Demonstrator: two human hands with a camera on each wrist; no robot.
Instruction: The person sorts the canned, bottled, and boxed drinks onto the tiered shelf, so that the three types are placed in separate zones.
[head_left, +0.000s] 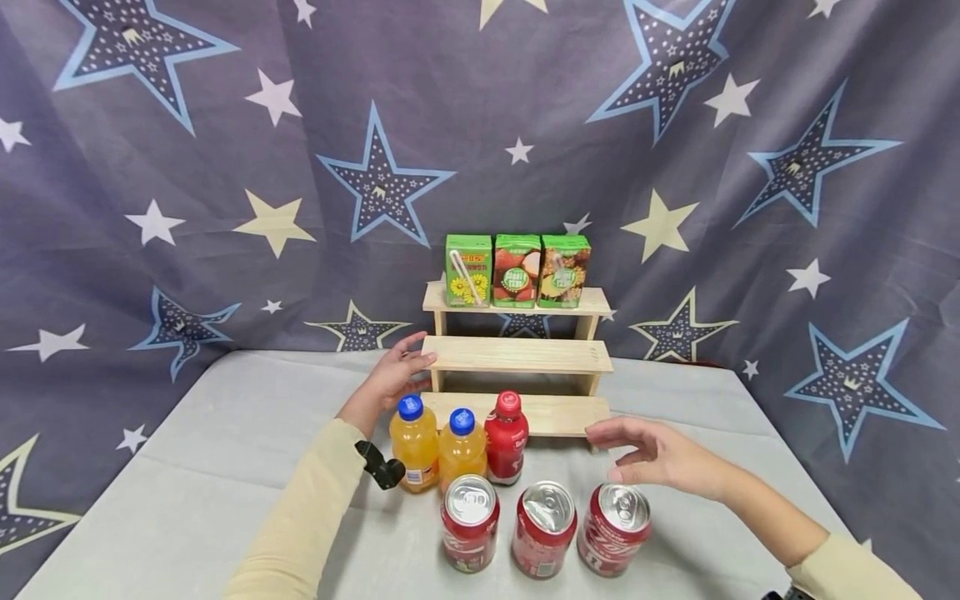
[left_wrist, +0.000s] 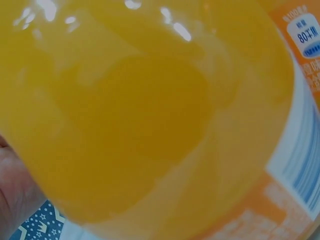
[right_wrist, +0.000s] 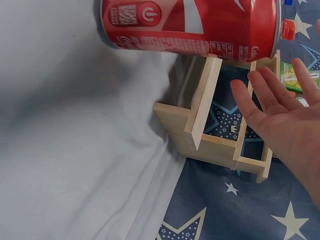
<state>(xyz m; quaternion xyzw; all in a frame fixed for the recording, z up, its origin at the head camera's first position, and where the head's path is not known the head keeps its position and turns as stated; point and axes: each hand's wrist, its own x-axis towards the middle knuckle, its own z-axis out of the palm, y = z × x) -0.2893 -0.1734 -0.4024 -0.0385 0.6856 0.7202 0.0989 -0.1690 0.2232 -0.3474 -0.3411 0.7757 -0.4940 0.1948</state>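
A three-step wooden shelf (head_left: pixel 517 354) stands at the back of the table. At the left end of its middle step is my left hand (head_left: pixel 396 375), fingers reaching along the edge; the exact contact is unclear. My right hand (head_left: pixel 663 454) is held with fingers apart over the table, near the bottom step's right end and just above the rightmost red cola can (head_left: pixel 615 529). Nothing is in it. Two orange juice bottles (head_left: pixel 415 442) with blue caps stand by my left wrist; one orange juice bottle (left_wrist: pixel 150 115) fills the left wrist view. Beside them is a red bottle (head_left: pixel 507 437).
Three small green drink cartons (head_left: pixel 517 271) line the top step. Two more red cans, a left can (head_left: pixel 470 525) and a middle can (head_left: pixel 545 531), stand at the front. A star-patterned curtain (head_left: pixel 525 75) hangs behind the pale tablecloth (head_left: pixel 187 483).
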